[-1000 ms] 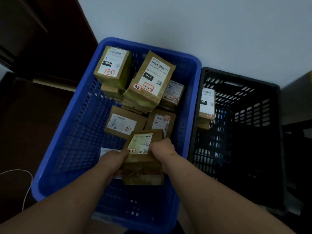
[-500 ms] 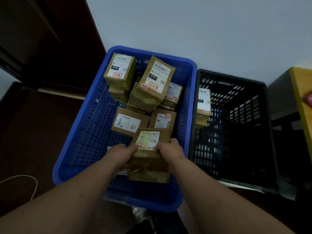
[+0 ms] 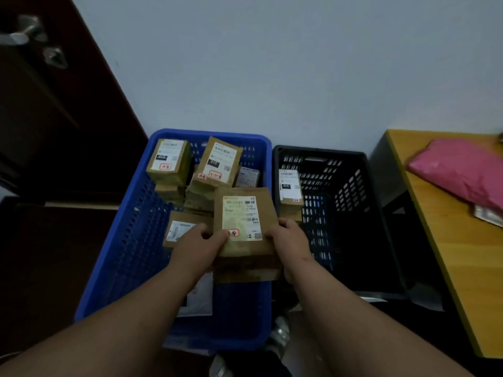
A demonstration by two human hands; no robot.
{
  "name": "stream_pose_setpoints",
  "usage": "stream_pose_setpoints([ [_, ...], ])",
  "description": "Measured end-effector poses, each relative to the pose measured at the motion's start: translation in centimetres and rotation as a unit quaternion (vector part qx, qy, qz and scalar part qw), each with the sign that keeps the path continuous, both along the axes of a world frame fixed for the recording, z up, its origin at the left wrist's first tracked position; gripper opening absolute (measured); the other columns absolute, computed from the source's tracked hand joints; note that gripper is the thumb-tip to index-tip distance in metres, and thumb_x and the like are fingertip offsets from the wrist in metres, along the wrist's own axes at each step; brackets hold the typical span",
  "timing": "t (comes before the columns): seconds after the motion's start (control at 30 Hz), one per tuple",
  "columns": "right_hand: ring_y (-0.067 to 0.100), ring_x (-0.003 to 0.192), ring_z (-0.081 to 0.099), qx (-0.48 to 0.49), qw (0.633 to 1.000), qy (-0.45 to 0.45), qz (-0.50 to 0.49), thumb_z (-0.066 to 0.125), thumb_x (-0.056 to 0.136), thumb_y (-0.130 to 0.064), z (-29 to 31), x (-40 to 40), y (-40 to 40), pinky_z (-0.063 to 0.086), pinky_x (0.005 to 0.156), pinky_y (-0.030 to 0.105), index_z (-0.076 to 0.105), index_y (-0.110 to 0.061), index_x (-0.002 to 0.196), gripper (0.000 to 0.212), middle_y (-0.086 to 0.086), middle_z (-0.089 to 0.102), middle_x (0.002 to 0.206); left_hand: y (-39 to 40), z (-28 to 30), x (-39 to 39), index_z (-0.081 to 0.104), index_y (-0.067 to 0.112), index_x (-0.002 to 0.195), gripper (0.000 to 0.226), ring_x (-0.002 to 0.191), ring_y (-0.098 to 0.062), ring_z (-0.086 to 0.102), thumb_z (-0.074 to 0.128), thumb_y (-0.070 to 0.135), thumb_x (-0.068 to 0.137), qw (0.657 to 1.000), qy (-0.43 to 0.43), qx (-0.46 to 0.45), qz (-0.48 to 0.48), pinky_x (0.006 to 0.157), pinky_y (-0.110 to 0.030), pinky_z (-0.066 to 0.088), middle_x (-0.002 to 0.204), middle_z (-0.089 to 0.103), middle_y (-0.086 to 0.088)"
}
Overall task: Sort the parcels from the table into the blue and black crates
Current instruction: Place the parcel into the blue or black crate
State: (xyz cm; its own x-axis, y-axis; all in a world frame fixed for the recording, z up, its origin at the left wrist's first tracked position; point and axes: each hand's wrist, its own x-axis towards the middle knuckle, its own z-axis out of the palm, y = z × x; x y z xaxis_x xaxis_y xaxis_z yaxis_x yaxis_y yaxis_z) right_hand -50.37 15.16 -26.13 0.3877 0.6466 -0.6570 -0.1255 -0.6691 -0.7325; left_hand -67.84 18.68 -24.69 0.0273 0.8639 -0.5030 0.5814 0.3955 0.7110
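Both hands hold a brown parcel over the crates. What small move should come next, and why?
Probably lower the parcel into the blue crate and release. Left hand and right hand grip its sides above that crate's right half, near the black crate. Which crate its label calls for I cannot tell, so check that first.

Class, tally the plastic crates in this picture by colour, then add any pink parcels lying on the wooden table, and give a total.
Blue plastic crate: 1
Black plastic crate: 1
Pink soft parcel: 1
Total: 3
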Motion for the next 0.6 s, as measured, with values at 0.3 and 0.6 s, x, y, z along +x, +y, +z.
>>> stream_pose_setpoints([
  [0.3, 0.029, 0.100, 0.063, 0.087, 0.993, 0.017, -0.084, 0.059, 0.072, -0.026, 2.1, 8.1, 0.3, 0.054, 0.090, 0.054, 0.060, -0.031, 0.108, 0.037, 0.004, 0.066, 0.109, 1.1, 3.1, 8.5, 0.065, 0.015, 0.091, 0.036, 0.081, -0.012, 0.060, 0.058, 0.050, 0.091, 0.982, 0.035, 0.155, -0.107, 0.069, -0.032, 0.050, 0.088, 0.064, 0.005],
  [0.6, 0.025, 0.105, 0.061, 0.002, 0.996, 0.039, -0.078, 0.063, 0.087, -0.016, -2.5, 21.4, 0.3, 0.054, 0.094, 0.050, 0.044, -0.036, 0.140, 0.060, -0.001, 0.062, 0.119, 2.3, -1.9, 21.8, 0.049, 0.024, 0.141, 0.045, 0.109, -0.016, 0.059, 0.055, 0.033, 0.097, 0.988, 0.008, -0.006, -0.154, 0.094, -0.034, 0.050, 0.130, 0.060, 0.000],
])
